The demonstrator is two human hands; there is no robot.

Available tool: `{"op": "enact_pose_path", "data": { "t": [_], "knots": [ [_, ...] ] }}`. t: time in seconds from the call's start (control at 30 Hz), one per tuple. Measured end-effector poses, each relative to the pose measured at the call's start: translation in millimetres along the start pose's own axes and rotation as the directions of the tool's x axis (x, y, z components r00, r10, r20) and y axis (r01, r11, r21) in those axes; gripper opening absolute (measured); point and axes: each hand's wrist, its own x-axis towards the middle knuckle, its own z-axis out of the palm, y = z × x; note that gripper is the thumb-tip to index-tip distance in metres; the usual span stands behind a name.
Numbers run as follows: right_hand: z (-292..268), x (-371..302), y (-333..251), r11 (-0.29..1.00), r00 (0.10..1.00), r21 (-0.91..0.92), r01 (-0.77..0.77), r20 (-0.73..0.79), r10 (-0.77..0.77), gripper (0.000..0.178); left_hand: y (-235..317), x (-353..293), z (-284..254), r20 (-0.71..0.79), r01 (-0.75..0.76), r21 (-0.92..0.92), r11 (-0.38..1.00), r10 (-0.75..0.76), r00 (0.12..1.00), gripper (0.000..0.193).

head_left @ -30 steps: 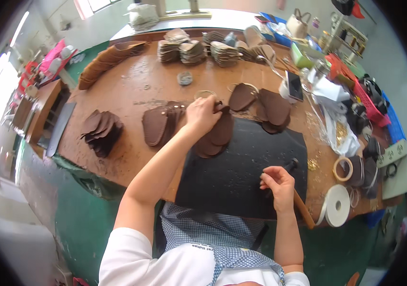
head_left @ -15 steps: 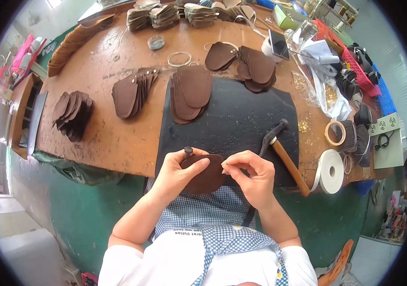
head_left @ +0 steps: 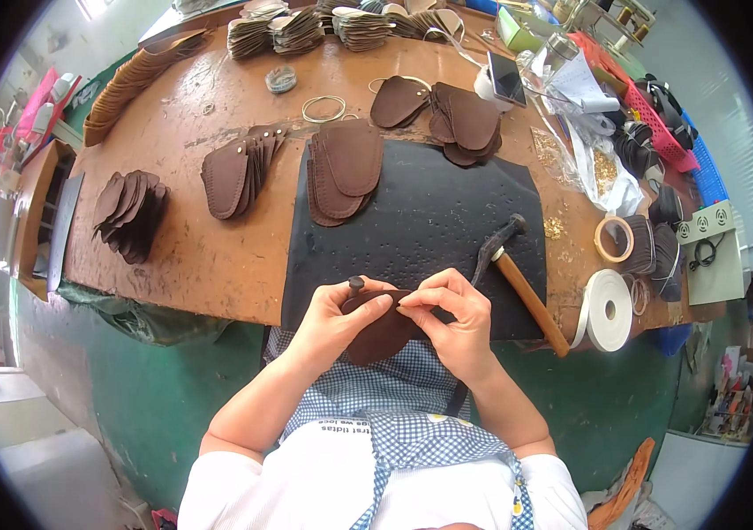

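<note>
My left hand [head_left: 328,320] is closed on a rounded dark brown leather piece [head_left: 378,343], its thumb lying on top. A short dark metal tool with a round head [head_left: 356,283] sticks up between the same hand's fingers. At the leather's right edge, my right hand [head_left: 458,320] pinches with thumb and forefinger; what sits between the tips is tiny and mostly hidden. Both hands are over the near edge of a black mat [head_left: 394,247]. To the right of them, a hammer with a wooden handle [head_left: 531,300] rests on the mat.
Stitched brown leather pieces [head_left: 347,163] lie in stacks across the wooden table [head_left: 218,97]. A white tape roll [head_left: 609,311], a tan tape roll [head_left: 614,239] and small golden pieces [head_left: 554,228] are at the right. A phone [head_left: 506,79] stands behind, beside a pink basket [head_left: 662,124].
My right hand has moved left, and its pinched fingertips now meet the leather's edge near my left thumb. The leather has tilted in my left hand. The whole view has shifted slightly.
</note>
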Motion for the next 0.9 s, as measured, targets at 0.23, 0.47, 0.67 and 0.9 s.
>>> {"op": "enact_pose_path", "data": {
  "t": [0.23,0.47,0.67,0.9],
  "knots": [
    [1.8,-0.8,0.2,1.0,0.999,0.006,-0.011,-0.038,0.012,0.018,0.2,0.1,0.9,0.017,-0.108,0.104,0.989,0.106,0.994,0.016],
    [1.3,0.8,3.4,0.996,0.997,0.088,-0.028,-0.067,0.034,0.02,2.2,-0.4,2.8,-0.002,-0.075,0.066,0.995,0.075,0.997,0.018],
    [-1.0,4.7,-7.3,0.998,0.99,0.014,0.061,-0.13,-0.058,0.018,4.9,-3.0,5.5,0.064,-0.295,0.324,0.899,0.29,0.955,0.017],
    [-14.6,2.3,-15.4,0.935,0.939,-0.091,0.342,0.003,-0.343,0.02,5.9,-2.5,0.3,0.293,-0.71,0.522,0.473,0.682,0.67,0.027]
  ]
}}
